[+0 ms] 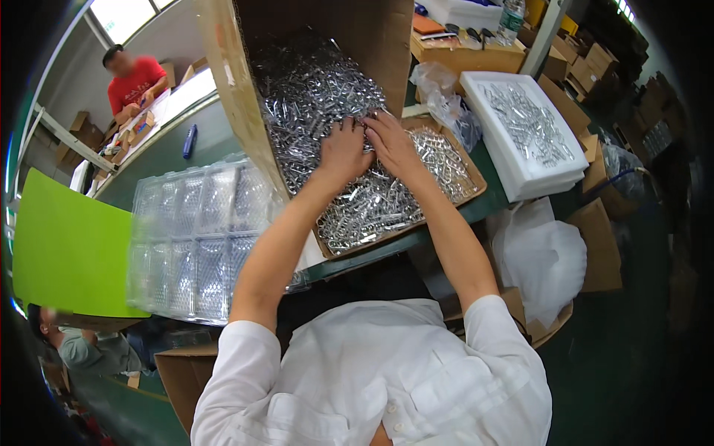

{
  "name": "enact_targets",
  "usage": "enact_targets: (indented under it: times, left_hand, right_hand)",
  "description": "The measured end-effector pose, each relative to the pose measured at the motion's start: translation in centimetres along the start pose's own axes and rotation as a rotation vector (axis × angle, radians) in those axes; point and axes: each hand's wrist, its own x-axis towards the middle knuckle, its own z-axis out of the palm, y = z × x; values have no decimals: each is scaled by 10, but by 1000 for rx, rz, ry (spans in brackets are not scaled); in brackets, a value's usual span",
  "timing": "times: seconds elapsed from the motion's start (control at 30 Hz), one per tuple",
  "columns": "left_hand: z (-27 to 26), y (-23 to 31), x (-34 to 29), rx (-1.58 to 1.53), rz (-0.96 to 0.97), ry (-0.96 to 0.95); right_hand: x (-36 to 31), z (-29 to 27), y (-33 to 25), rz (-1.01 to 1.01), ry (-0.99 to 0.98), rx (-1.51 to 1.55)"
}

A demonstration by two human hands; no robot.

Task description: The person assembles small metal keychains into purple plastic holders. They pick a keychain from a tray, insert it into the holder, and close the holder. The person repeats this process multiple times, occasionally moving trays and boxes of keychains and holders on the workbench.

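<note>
A tall cardboard box [223, 82] lies open toward me, heaped with small shiny metal parts [320, 85] whose kind is too small to make out. The heap runs down into a shallow brown tray [480, 186] that holds more of them. Side by side at the box's mouth, both hands press into the heap. The fingers of my left hand [346, 152] are bent down over the metal parts, their tips partly hidden. My right hand [393, 147] curls its fingers into the same spot, close against the left.
Left of the box lie clear plastic compartment trays [182, 245] and a green board [71, 245]. A blue marker [190, 141] rests behind them. On the right, a white foam tray [513, 167] holds more metal pieces beside a plastic bag [450, 104]. Two other people [137, 78] sit at left.
</note>
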Motion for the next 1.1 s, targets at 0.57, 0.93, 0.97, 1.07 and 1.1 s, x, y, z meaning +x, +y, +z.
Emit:
enact_targets:
  times: [0.57,0.93,0.97,1.07,1.1]
  left_hand:
    - [-57,5,-22,-5,70,150]
    - [-55,-39,-21,185,-514,212]
    - [-53,-43,-21,153,-495,217]
    - [-52,-44,-19,34,-498,187]
    - [-48,-46,-18,-8,-475,194]
  right_hand:
    - [-41,-50,-6,145,-173,-51]
    - [-5,9,-52,24,-316,-164]
    - [-3,9,-48,43,-341,-182]
    - [-5,0,-33,97,-363,-210]
    - [-8,-5,-29,120,-374,-227]
